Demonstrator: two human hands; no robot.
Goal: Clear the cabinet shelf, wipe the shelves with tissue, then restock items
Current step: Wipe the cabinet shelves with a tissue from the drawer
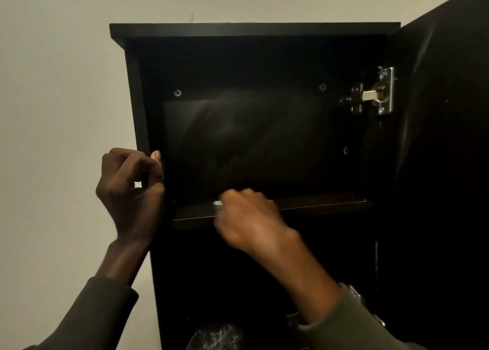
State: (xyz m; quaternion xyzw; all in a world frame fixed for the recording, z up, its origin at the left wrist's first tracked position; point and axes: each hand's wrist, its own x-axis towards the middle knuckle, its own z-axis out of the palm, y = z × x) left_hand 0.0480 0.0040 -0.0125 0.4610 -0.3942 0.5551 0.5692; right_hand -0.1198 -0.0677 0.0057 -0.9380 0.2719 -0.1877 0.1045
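Head view: at left centre of the frame, the left hand (131,188) curls its fingers (156,155) around the front edge of the cabinet (254,30) side wall, gripping it. At lower centre, the right hand (247,220) is blurred, fingers curled over a small white tissue (217,203), of which only a scrap shows, on the shelf (322,204). The upper compartment above the shelf holds nothing visible. The door (447,137) stands open at right, on a metal hinge (375,92). At the bottom edge, something crinkled and shiny (217,336) sits in the lower compartment. No writing is readable.
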